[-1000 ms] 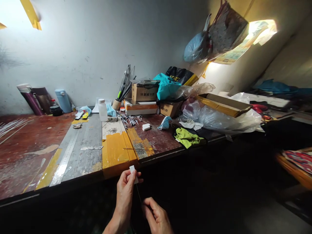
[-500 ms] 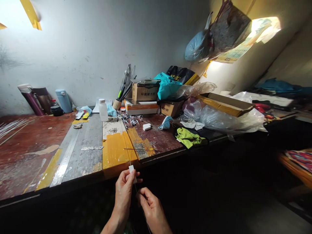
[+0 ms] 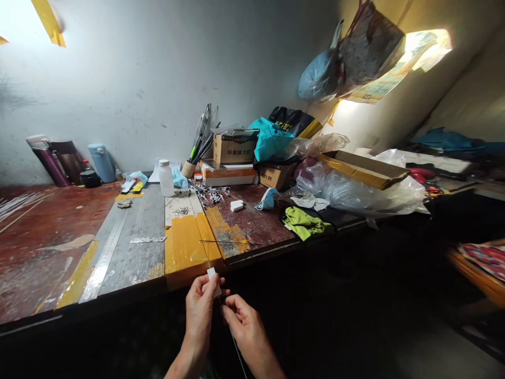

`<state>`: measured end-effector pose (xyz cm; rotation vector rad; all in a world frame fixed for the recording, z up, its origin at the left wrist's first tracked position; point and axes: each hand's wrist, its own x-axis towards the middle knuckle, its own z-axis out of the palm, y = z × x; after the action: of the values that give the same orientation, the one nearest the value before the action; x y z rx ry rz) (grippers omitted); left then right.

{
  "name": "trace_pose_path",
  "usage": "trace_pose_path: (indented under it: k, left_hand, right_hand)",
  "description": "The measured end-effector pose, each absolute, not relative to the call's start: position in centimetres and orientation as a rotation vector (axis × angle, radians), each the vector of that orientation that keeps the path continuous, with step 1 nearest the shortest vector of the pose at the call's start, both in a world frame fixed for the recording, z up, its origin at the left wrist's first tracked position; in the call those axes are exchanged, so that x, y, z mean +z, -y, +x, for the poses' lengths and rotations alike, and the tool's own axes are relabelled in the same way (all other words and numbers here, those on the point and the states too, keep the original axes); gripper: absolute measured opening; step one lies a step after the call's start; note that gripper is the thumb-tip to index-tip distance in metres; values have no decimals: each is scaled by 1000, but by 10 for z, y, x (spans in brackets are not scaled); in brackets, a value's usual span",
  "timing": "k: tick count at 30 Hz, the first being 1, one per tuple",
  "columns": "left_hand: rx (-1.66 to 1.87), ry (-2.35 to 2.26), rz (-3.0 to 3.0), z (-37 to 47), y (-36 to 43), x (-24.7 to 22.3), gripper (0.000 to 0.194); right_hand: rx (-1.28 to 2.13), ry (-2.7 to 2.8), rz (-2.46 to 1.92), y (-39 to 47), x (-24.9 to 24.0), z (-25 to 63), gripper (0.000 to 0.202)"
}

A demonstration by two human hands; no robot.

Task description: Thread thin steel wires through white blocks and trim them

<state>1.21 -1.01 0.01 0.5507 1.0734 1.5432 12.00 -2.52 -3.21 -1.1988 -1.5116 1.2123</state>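
Note:
Just in front of the bench edge, my left hand (image 3: 201, 302) pinches a small white block (image 3: 212, 273) between thumb and fingers. A thin rod (image 3: 237, 347) runs from the lower right up past the block and over the yellow-taped board (image 3: 185, 245). My right hand (image 3: 242, 318), lower and to the right, has its thumb and fingers closed on the rod just below the block. Another thin dark rod (image 3: 232, 242) lies crosswise near the bench edge.
On the bench are a steel ruler (image 3: 104, 260), a white bottle (image 3: 166, 179), small parts (image 3: 213, 196), a white block-like piece (image 3: 237, 205), a green cloth (image 3: 303, 222) and cardboard boxes (image 3: 234, 148). A blue flask (image 3: 101, 163) stands at the back left.
My right hand has moved slightly up, closer to the white block and my left hand. More of the rod shows below it. My left hand is nearly where it was.

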Motion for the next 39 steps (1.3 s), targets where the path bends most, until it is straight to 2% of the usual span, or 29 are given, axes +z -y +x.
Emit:
trace_pose_path:
  k: [4, 11, 16, 22, 28, 34, 39]
  left_hand:
    - [1517, -1077, 550, 15, 11, -1, 35]
    - [1524, -1071, 506, 14, 13, -1, 34]
    - [1505, -1112, 516, 11, 13, 1, 34]
    - [1535, -1104, 537, 7, 10, -1, 35]
    - [1505, -1109, 548, 12, 10, -3, 35]
    - [1520, -1086, 543, 13, 10, -3, 33]
    - [1504, -1087, 608, 10, 14, -2, 30]
  right_hand:
    - [1310, 1522, -1152, 24, -31, 125, 43]
    - [1249, 1546, -1218, 29, -23, 126, 27]
    - [1277, 1582, -1182, 28, -16, 123, 34]
    - [1241, 1590, -1214, 29, -15, 120, 14]
    - [1330, 1585, -1180, 26, -19, 127, 34]
    - [1194, 1641, -1207, 29, -15, 125, 22]
    - [1246, 1643, -1224, 34, -11, 126, 26]
